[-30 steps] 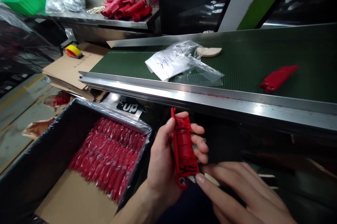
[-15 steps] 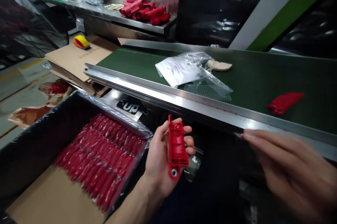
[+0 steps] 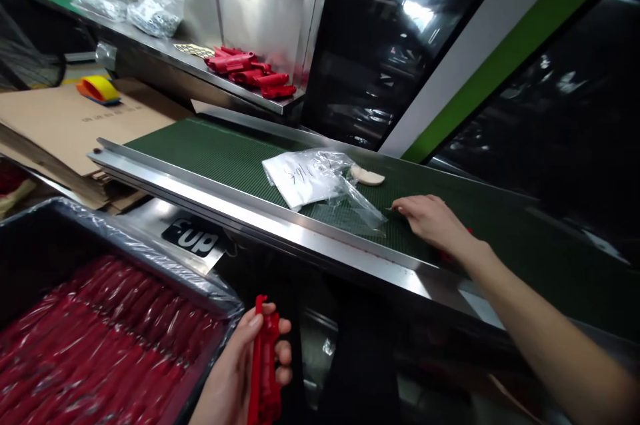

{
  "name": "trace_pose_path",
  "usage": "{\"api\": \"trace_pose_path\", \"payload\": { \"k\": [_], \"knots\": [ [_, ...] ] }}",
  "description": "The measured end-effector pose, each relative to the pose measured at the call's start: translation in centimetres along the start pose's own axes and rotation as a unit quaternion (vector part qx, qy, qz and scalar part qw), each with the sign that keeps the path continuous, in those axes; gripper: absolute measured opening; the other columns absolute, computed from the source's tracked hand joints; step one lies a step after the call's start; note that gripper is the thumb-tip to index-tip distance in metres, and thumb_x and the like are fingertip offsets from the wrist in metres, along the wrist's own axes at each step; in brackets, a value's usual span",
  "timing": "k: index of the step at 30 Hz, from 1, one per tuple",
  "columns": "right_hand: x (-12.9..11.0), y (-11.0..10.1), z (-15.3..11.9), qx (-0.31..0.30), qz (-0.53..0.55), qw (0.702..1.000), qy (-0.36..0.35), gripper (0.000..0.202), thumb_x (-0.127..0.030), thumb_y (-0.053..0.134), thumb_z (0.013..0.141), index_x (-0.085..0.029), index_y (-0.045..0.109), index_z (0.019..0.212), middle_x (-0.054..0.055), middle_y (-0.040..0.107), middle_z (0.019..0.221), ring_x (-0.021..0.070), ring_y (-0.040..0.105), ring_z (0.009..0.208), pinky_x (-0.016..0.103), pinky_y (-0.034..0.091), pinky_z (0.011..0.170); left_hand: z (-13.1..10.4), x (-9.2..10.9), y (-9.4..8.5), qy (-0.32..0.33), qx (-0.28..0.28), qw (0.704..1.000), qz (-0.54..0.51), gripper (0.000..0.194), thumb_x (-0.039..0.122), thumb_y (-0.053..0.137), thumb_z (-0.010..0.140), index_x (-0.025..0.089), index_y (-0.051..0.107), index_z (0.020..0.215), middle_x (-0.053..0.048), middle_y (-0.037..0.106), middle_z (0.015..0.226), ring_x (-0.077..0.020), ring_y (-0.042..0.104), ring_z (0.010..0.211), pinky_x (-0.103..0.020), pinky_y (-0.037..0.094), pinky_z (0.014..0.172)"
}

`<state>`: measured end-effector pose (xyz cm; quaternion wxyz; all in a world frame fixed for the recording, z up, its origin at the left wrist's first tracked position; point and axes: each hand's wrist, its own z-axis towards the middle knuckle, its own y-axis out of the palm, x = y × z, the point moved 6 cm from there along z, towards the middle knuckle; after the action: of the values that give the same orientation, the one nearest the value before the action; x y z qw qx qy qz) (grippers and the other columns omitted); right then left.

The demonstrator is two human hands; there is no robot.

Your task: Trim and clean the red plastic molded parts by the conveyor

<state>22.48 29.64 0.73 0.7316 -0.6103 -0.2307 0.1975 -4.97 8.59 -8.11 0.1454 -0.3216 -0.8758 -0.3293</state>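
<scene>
Low in the head view, my left hand (image 3: pixel 239 353) is wrapped round a red plastic shell (image 3: pixel 267 368), hollow and ribbed, turned nearly edge-on. My right hand (image 3: pixel 431 220) reaches over the green conveyor belt (image 3: pixel 210 148) with fingers pinched together. A tiny thin tip shows at its fingertips, too small to name. Left of that hand lie a clear plastic bag with a white written-on sheet (image 3: pixel 305 178) and a pale half-round piece (image 3: pixel 368 176). Behind my right wrist, a red part (image 3: pixel 445 256) on the belt is mostly hidden.
A lined box (image 3: pixel 200 282) of red parts in clear wrap (image 3: pixel 115 338) stands at lower left. The belt's metal rail (image 3: pixel 240 202) runs between my hands. Beyond are flattened cardboard (image 3: pixel 50 118), a tape roll (image 3: pixel 100 88) and a shelf with red parts (image 3: pixel 250 70) and bags of metal pieces (image 3: pixel 155 8).
My right hand has moved forward and left, from before the rail to above the belt. The red shell in my left hand has turned from open side up to edge-on. The view has shifted.
</scene>
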Motion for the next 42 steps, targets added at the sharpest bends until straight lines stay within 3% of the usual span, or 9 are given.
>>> {"api": "trace_pose_path", "payload": {
  "k": [5,11,15,19,21,26,32,38,42],
  "knots": [
    [-2.2,0.9,-0.4,-0.046,0.052,0.996,-0.053,0.023,-0.021,0.051,0.097,-0.017,0.062,0.116,0.008,0.062,0.119,0.0197,0.06,0.107,0.04,0.05,0.09,1.1,-0.1,-0.7,-0.001,-0.021,1.0,-0.006,0.034,0.025,0.071,0.077,0.018,0.055,0.106,-0.004,0.066,0.083,-0.0141,0.058,0.056,-0.023,0.046,0.047],
    [-2.3,2.3,-0.2,-0.066,0.131,0.988,-0.048,0.016,-0.026,0.053,0.096,-0.016,0.065,0.096,0.003,0.064,0.096,0.0153,0.06,0.089,0.033,0.051,0.079,1.7,-0.6,0.6,-0.005,-0.075,0.997,0.01,0.042,0.032,0.075,0.074,0.019,0.051,0.107,-0.003,0.065,0.082,-0.0146,0.058,0.056,-0.024,0.045,0.045],
    [-2.4,-0.7,-0.5,-0.014,0.188,0.982,0.022,0.023,-0.033,0.054,0.095,-0.016,0.06,0.081,0.002,0.06,0.081,0.0145,0.055,0.076,0.031,0.045,0.072,1.5,-1.3,1.4,0.008,-0.099,0.995,0.029,0.047,0.042,0.073,0.074,0.02,0.048,0.107,-0.002,0.064,0.08,-0.0146,0.056,0.054,-0.023,0.042,0.042],
    [-6.6,-4.7,-3.3,0.005,0.279,0.956,0.087,0.03,-0.039,0.045,0.1,-0.02,0.055,0.08,0.0,0.058,0.081,0.0118,0.053,0.072,0.025,0.043,0.065,-0.1,-1.9,2.5,0.058,-0.125,0.987,0.079,0.046,0.043,0.072,0.076,0.021,0.047,0.108,-0.002,0.063,0.087,-0.0105,0.051,0.052,-0.02,0.035,0.041],
    [-10.0,-4.9,-5.2,-0.034,0.359,0.927,0.107,0.033,-0.042,0.042,0.101,-0.021,0.054,0.079,-0.002,0.056,0.077,0.0104,0.051,0.069,0.022,0.042,0.061,-1.5,-1.9,3.5,0.106,-0.149,0.975,0.123,0.046,0.04,0.077,0.073,0.021,0.05,0.105,-0.002,0.062,0.091,-0.0084,0.05,0.057,-0.019,0.037,0.046],
    [-17.4,-1.1,-8.8,-0.139,0.598,0.773,0.161,0.036,-0.047,0.044,0.099,-0.02,0.053,0.078,-0.003,0.053,0.074,0.0101,0.048,0.069,0.023,0.039,0.064,-3.7,-2.3,5.2,0.173,-0.165,0.954,0.18,0.043,0.026,0.083,0.068,0.021,0.053,0.097,0.002,0.06,0.085,-0.0085,0.052,0.071,-0.019,0.045,0.067],
    [-19.5,1.5,-10.9,-0.146,0.665,0.704,0.203,0.042,-0.053,0.038,0.1,-0.02,0.047,0.076,-0.003,0.048,0.073,0.0101,0.044,0.067,0.024,0.038,0.062,-2.7,-4.2,4.4,0.113,-0.189,0.947,0.232,0.032,0.031,0.075,0.079,0.02,0.049,0.094,0.004,0.057,0.078,-0.005,0.046,0.057,-0.019,0.043,0.059],
    [-17.7,0.8,-12.3,-0.06,0.49,0.849,0.19,0.039,-0.042,0.04,0.101,-0.02,0.044,0.069,-0.004,0.046,0.067,0.0094,0.041,0.06,0.026,0.031,0.057,-1.6,-3.2,2.9,0.205,-0.089,0.897,0.381,0.021,0.026,0.065,0.085,0.023,0.048,0.098,0.005,0.057,0.081,-0.0087,0.053,0.067,-0.019,0.046,0.062],
    [-17.3,-0.7,-12.4,0.021,0.481,0.85,0.212,0.019,-0.04,0.049,0.099,-0.023,0.055,0.094,-0.004,0.053,0.079,0.0089,0.05,0.069,0.023,0.04,0.064,-2.3,-3.0,3.6,0.357,-0.08,0.792,0.489,0.032,0.019,0.059,0.087,0.03,0.046,0.115,0.004,0.062,0.09,-0.0116,0.061,0.078,-0.022,0.05,0.073]
  ]
}}
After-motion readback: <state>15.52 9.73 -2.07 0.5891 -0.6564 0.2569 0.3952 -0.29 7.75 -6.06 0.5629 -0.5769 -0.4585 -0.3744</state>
